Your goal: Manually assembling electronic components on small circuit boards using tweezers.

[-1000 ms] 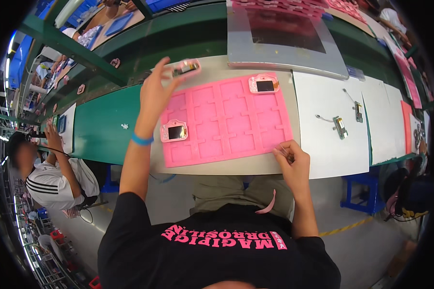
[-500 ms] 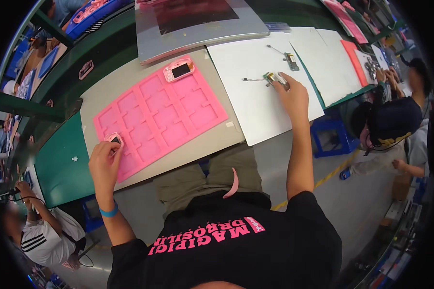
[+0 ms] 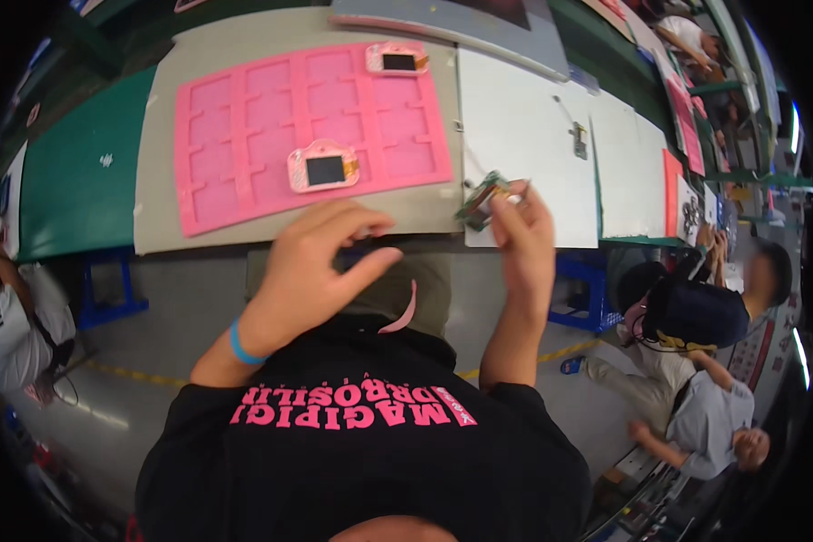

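My right hand [image 3: 526, 237] pinches a green circuit board [image 3: 484, 200] with a cable trailing from it, raised over the near edge of a white sheet [image 3: 515, 104]. To its left, my left hand [image 3: 309, 264] is held in front of the table edge, thumb and fingers apart, with nothing visible between them. Just beyond that hand, a pink casing with a dark screen [image 3: 324, 170] lies on a pink compartment tray [image 3: 183, 158]. A similar pink casing [image 3: 397, 60] sits at the tray's far right corner. Another small board [image 3: 579, 137] rests on the white sheet.
A grey metal plate [image 3: 406, 20] stands at the back of the table. A green mat [image 3: 81, 181] with a small white piece [image 3: 107, 161] lies to the left. People work at both sides, near blue stools [image 3: 110, 287]. A red strip [image 3: 671, 194] lies further right.
My right hand has lifted the circuit board and brought it nearer. My left hand has let go of the pink casing, which now lies further right on the tray. The view has also shifted.
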Tool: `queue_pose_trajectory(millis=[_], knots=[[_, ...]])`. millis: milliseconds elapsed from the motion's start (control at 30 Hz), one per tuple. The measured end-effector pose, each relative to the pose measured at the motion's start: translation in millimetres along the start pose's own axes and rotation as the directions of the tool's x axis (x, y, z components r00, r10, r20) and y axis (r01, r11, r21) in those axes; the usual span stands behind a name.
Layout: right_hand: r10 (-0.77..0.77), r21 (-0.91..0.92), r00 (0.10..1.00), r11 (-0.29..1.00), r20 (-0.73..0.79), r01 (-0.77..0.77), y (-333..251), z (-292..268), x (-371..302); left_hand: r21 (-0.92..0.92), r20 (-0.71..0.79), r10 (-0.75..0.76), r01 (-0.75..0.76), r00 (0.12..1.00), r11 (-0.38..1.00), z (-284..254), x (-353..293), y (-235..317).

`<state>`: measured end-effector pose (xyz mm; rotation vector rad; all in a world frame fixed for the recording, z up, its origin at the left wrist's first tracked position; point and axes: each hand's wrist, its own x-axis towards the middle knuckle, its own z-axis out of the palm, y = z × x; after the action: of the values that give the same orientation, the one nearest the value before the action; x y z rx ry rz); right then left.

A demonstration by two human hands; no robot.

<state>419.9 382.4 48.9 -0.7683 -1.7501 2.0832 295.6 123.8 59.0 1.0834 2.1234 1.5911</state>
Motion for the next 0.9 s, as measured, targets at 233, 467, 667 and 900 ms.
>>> queue_pose_trajectory(millis=[233,467,667,900], knots=[[0.135,0.069,0.938,0.984,0.319,-0.165,37.0,99.3,-56.6,-0.488,0.115,-0.407,0.409,0.906,0.771,10.2,-12.2,-28.0],[0.153,-0.093,0.953,0.987,0.262,-0.133,35.2,74.2,-45.2,-0.335,0.081,-0.476,0.474,0.876,0.814,-29.6,23.0,-23.3],[0.179,-0.145,0.950,0.979,0.258,-0.145,33.6,60.9,-28.7,-0.178,0.083,-0.344,0.353,0.935,0.918,-22.9,66.4,-39.5],[0.220,0.097,0.890,0.955,0.399,-0.279,53.3,47.5,-18.1,0.014,0.032,-0.321,0.321,0.947,0.947,-19.0,78.1,-38.5]])
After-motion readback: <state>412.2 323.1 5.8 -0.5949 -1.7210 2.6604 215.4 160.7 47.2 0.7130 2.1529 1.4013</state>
